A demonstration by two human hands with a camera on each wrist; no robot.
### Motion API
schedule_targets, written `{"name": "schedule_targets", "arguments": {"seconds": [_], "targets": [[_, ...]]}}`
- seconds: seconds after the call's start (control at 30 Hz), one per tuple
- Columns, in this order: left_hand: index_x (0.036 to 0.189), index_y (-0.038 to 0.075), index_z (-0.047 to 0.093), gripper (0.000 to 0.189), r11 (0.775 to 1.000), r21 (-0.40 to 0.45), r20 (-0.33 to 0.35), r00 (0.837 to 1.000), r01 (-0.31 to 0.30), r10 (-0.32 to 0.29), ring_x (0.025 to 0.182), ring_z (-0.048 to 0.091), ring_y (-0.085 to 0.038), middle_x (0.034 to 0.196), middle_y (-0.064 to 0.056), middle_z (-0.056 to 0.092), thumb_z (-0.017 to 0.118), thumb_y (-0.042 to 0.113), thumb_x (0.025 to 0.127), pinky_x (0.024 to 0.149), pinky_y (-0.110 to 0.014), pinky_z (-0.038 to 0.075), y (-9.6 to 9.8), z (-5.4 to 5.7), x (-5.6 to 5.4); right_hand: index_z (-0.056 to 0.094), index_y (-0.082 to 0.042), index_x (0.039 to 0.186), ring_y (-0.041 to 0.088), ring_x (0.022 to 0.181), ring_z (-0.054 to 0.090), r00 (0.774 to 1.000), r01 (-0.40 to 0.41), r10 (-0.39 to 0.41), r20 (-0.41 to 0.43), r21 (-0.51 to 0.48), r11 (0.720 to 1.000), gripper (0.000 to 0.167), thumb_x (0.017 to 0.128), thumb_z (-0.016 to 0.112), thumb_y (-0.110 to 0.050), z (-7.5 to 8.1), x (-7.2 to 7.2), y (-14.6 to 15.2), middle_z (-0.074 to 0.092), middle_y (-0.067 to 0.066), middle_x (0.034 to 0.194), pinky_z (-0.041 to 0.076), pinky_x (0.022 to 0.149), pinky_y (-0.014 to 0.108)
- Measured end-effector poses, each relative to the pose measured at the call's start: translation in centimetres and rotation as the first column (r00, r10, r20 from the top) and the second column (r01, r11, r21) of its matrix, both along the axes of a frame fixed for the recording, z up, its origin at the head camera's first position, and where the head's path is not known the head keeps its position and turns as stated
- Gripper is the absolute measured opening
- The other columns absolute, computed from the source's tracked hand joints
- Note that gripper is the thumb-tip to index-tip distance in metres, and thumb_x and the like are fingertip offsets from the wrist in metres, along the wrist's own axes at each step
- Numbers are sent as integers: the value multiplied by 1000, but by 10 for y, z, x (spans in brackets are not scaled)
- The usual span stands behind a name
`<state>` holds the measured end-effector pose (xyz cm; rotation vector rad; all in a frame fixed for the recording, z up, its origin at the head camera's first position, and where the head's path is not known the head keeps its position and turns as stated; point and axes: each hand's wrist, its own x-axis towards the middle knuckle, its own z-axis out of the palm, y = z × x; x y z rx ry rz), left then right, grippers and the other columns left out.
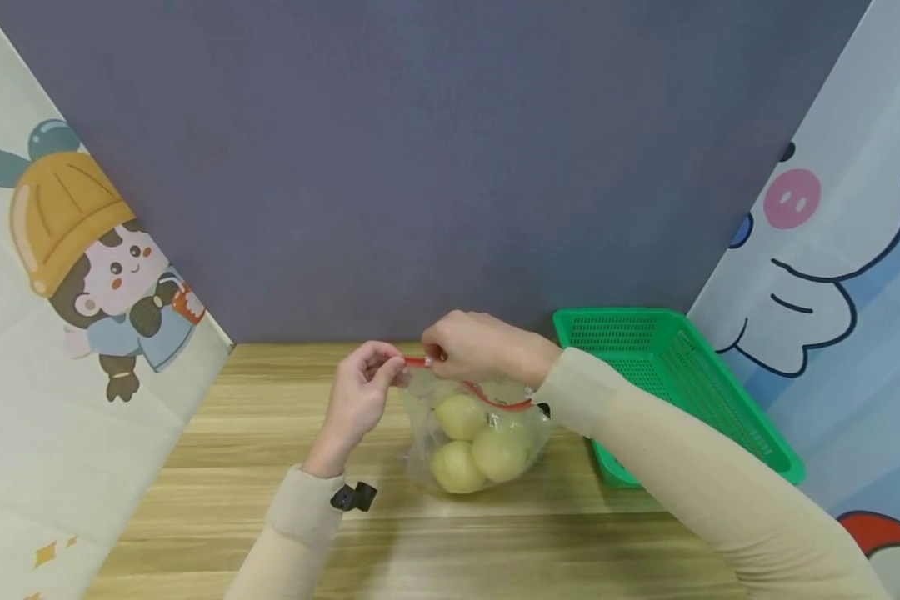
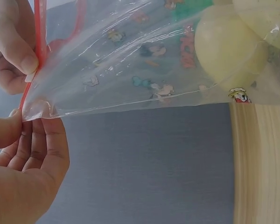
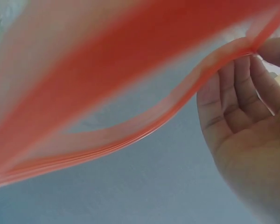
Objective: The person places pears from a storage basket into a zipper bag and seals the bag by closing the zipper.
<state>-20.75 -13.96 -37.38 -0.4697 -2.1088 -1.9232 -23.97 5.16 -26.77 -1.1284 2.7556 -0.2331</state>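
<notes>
A clear zip bag (image 1: 420,425) with a red zip strip (image 2: 38,37) and small printed cartoon figures stands upright on the table. Several round, pale yellow-green fruits (image 1: 500,452) fill its lower part. At the top left corner, my left hand (image 1: 363,387) pinches the strip between thumb and fingers. Close beside it my right hand (image 1: 474,346) pinches the small white slider (image 2: 30,77) on that strip. Right of the slider the two red edges stand apart, and the right wrist view looks along this gap. My right forearm passes over the bag's right end.
A green plastic basket (image 1: 746,408) with perforated walls stands to the right, partly behind my right sleeve. The wood-grain table (image 1: 217,475) meets a dark grey panel (image 1: 450,167) at the back. Printed cartoon sheets (image 1: 15,375) line the left and right sides.
</notes>
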Motion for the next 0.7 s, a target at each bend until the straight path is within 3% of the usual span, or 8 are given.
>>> {"name": "schedule_targets", "arguments": {"seconds": [0.3, 0.7], "targets": [[98, -4, 62, 8, 1000, -16, -26, 1000, -4, 3, 77, 68, -20, 89, -21, 68, 62, 3, 99, 71, -31, 59, -1, -3, 1, 70, -18, 95, 11, 64, 58, 999, 25, -25, 25, 5, 1000, 8, 98, 63, -20, -3, 0, 6, 65, -6, 85, 48, 58, 27], [99, 0, 63, 3, 998, -61, -33, 999, -26, 24, 78, 66, -23, 89, -16, 67, 62, 3, 100, 70, -29, 58, -4, -4, 3, 70, -21, 95, 11, 72, 56, 1000, 24, -24, -16, 30, 999, 8, 98, 63, -23, -8, 4, 16, 64, -9, 87, 48, 62, 29]]}}
